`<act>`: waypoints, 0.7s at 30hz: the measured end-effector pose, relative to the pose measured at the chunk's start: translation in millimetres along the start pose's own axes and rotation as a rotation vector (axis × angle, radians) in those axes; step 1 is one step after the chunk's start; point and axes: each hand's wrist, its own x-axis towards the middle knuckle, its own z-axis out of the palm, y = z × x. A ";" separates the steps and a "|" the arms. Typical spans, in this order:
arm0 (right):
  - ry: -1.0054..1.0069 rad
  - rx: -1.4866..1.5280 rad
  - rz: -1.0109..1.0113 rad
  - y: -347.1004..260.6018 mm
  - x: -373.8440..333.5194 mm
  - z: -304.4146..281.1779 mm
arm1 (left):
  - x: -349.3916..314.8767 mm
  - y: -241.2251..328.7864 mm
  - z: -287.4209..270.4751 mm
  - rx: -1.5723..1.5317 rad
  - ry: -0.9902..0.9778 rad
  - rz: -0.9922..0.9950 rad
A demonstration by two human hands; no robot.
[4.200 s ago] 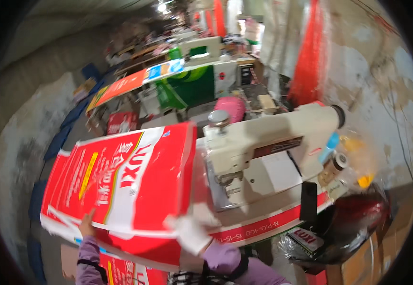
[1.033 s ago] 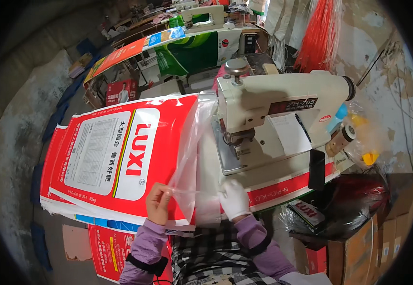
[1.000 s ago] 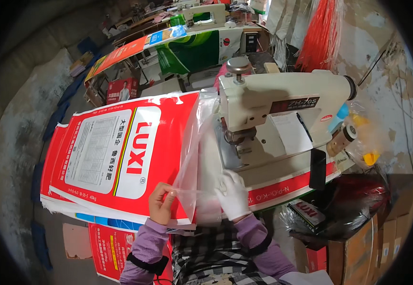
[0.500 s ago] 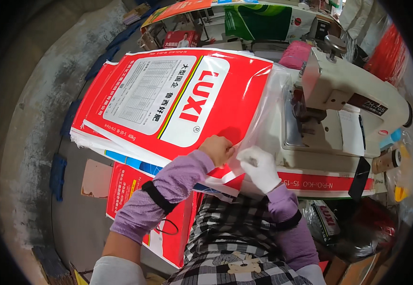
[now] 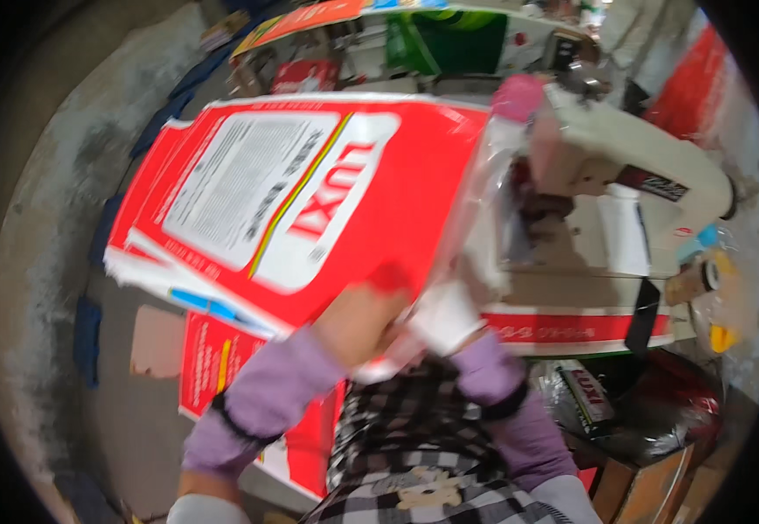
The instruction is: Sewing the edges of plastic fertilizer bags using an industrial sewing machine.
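Two hands meet at the near edge of the red sack (image 5: 310, 201), which lies flat on the surface before the sewing machine (image 5: 624, 175). Your left hand (image 5: 358, 323) closes its fingers on the sack edge. Your right hand (image 5: 445, 314), in a white glove, pinches the clear liner (image 5: 484, 218) just beside it. The picture is blurred.

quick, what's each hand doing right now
Left hand: closed on the near edge of the red sack.
Right hand, in a white glove: gripping the clear liner.
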 end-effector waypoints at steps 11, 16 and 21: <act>1.041 0.200 0.390 65.9 -0.2 -27.1 | -225.3 42.7 -30.4 0.257 0.148 -0.393; 1.428 0.134 0.458 65.8 -24.4 -24.3 | -235.7 42.2 -36.6 0.165 0.275 -0.467; 1.411 -0.265 0.245 45.8 -40.9 -57.8 | -223.8 40.9 -46.2 0.257 0.437 -0.373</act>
